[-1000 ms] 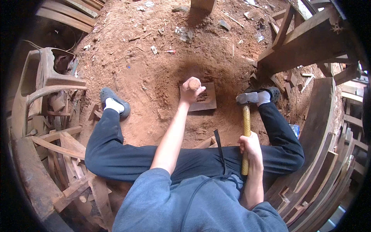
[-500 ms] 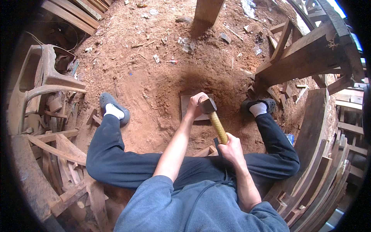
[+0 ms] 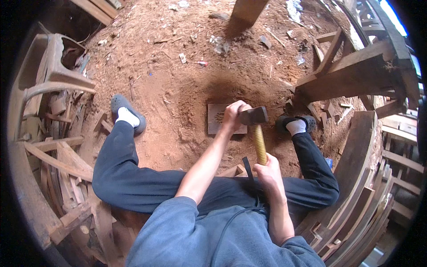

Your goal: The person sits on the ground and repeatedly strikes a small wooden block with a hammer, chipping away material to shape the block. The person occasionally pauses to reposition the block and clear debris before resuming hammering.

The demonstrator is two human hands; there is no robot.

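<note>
My right hand (image 3: 269, 173) is wrapped round the yellow wrapped handle of a hammer (image 3: 259, 144), near its lower end. The dark metal head of the hammer is raised beside the fingers of my left hand (image 3: 233, 115) and covers part of them. My left hand is closed above a flat, pale square board (image 3: 215, 126) on the ground; what it grips, if anything, is hidden. Dark markings show on the board's surface between my hand and its far edge.
Sawdust-covered ground (image 3: 164, 107) with scraps surrounds the board. A worn plastic chair (image 3: 38, 84) and wood offcuts stand left. Stacked planks (image 3: 351, 151) and a heavy timber frame (image 3: 347, 66) are on the right. A wooden post (image 3: 249, 11) rises ahead.
The hammer head has swung to the right and turned side-on. My left hand has shifted slightly right over the board, showing more of its marked surface. My right hand still grips the handle.
</note>
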